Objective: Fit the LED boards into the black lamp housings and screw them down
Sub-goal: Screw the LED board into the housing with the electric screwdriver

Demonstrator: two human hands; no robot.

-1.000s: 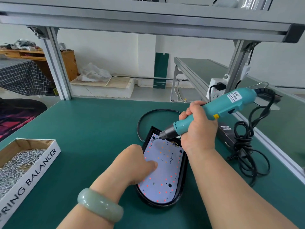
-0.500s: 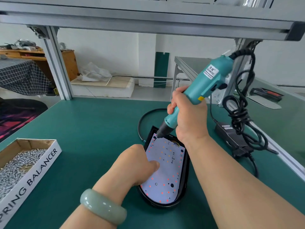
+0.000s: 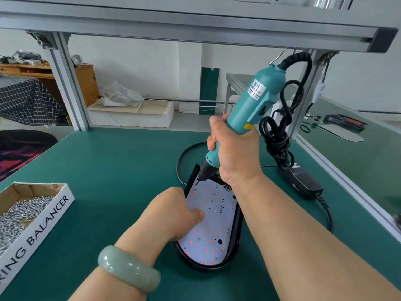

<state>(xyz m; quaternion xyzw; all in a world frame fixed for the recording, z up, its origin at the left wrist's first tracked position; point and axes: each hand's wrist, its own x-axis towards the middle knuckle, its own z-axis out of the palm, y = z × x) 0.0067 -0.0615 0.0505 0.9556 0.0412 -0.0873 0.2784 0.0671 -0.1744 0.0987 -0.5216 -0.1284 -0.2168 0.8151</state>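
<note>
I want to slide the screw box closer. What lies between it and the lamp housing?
Only bare green bench top, until the left hand resting at the housing's edge; the head view shows it.

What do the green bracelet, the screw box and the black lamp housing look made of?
Bracelet: probably jade or glass; pale green, translucent, glossy.
Screw box: cardboard; raw brown inside, white printed outside.
Black lamp housing: likely moulded plastic; its smooth rim shines.

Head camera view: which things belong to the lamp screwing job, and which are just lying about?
In the job: LED board, black lamp housing, electric screwdriver in the right hand, screw box, left hand resting on the board.
Lying about: plastic bag, wooden cabinet, checked cloth.
</note>
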